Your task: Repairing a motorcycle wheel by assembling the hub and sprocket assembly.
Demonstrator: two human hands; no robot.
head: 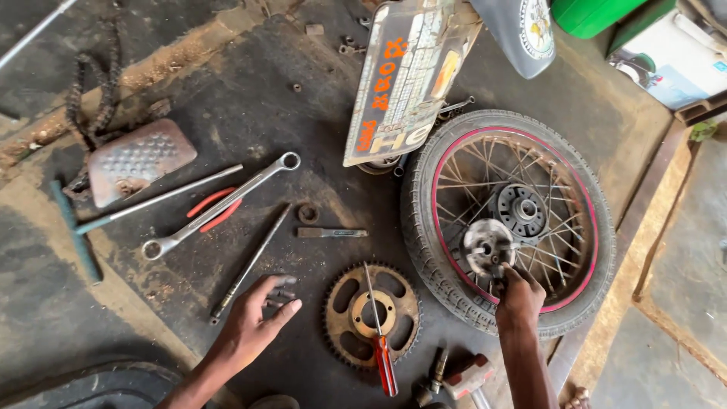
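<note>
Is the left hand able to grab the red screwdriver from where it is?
Probably yes. The left hand rests flat on the floor beside the sprocket, and the red screwdriver lies across that sprocket with nothing between them.

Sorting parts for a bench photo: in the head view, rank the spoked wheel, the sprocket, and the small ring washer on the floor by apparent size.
Largest to smallest:
1. spoked wheel
2. sprocket, lying nearer the camera yet plainly smaller
3. ring washer
</note>
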